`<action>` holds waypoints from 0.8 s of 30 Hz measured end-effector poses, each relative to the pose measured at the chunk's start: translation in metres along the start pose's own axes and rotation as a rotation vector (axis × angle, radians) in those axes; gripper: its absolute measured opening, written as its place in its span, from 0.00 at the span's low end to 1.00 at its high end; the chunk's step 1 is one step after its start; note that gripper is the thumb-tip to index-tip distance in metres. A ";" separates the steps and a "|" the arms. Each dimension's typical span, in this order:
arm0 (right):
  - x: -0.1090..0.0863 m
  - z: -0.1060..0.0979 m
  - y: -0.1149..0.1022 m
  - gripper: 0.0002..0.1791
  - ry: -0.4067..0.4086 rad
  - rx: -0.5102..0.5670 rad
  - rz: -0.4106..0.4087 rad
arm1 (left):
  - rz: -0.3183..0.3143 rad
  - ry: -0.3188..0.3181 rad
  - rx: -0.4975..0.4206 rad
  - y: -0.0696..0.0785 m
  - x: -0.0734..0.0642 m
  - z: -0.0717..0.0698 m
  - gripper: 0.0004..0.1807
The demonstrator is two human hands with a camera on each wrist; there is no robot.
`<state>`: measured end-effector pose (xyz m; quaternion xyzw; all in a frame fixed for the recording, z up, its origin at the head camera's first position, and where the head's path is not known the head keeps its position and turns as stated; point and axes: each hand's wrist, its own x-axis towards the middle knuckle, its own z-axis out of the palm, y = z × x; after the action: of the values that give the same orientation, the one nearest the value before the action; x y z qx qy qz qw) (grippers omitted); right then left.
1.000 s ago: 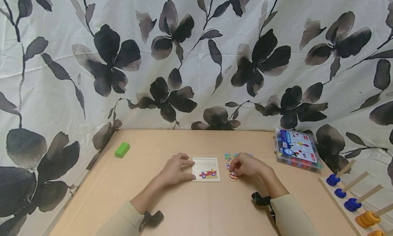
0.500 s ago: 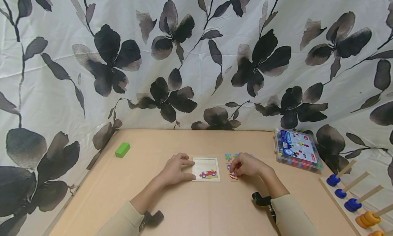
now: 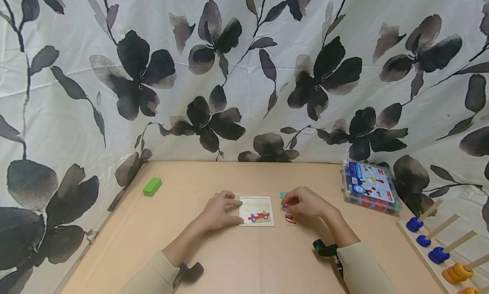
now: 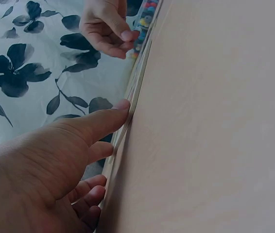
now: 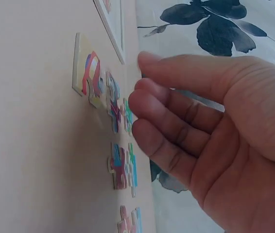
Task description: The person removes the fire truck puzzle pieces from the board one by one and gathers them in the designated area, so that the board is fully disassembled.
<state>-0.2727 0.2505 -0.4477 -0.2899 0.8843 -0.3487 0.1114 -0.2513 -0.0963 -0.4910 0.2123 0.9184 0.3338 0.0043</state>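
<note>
A shallow white puzzle tray (image 3: 254, 203) lies flat on the table, with joined pieces showing a red and purple vehicle (image 3: 259, 217) in its lower right. My left hand (image 3: 217, 210) rests at the tray's left side, thumb and fingertips on its edge, as the left wrist view also shows. To the right of the tray, my right hand (image 3: 305, 202) hovers over loose jigsaw pieces, its fingers loosely bent with nothing between them. A piece with a red curve (image 5: 86, 70) and several others, such as a purple one (image 5: 120, 167), lie below its fingertips. The hand hides some pieces in the head view.
A green block (image 3: 152, 187) lies at the back left. On the back right stands a clear plastic case (image 3: 369, 187) of coloured parts. A wooden peg stand (image 3: 424, 253) with blue and orange rings is at the right edge. A floral cloth (image 3: 229, 73) hangs behind the table.
My right hand has shifted slightly up and left over the loose pieces, uncovering more of the red one. The left hand and the tray have stayed still.
</note>
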 end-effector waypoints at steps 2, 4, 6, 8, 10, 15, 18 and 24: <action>0.001 0.001 -0.001 0.09 0.012 -0.001 -0.013 | 0.000 -0.001 -0.003 0.000 0.000 0.000 0.32; 0.002 0.003 -0.002 0.11 0.029 -0.003 -0.037 | 0.001 0.000 -0.005 0.000 0.000 0.000 0.32; 0.002 0.004 -0.004 0.12 0.046 -0.004 -0.051 | 0.003 0.001 -0.005 0.000 0.000 0.000 0.32; 0.003 0.006 -0.006 0.13 0.060 0.001 -0.053 | 0.004 0.000 -0.006 0.000 0.000 0.000 0.32; 0.004 0.008 -0.008 0.13 0.074 -0.001 -0.052 | 0.005 -0.001 -0.008 -0.001 0.000 0.000 0.32; 0.006 0.013 -0.013 0.14 0.106 -0.001 -0.046 | 0.006 0.000 -0.015 -0.001 0.000 0.000 0.32; 0.007 0.016 -0.015 0.14 0.113 0.014 -0.053 | 0.004 -0.001 -0.014 -0.001 0.000 0.000 0.32; 0.010 0.023 -0.020 0.14 0.096 0.037 -0.070 | 0.005 -0.001 -0.005 -0.002 0.001 0.001 0.32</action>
<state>-0.2633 0.2203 -0.4507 -0.3015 0.8714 -0.3820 0.0621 -0.2528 -0.0965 -0.4928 0.2150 0.9171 0.3357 0.0045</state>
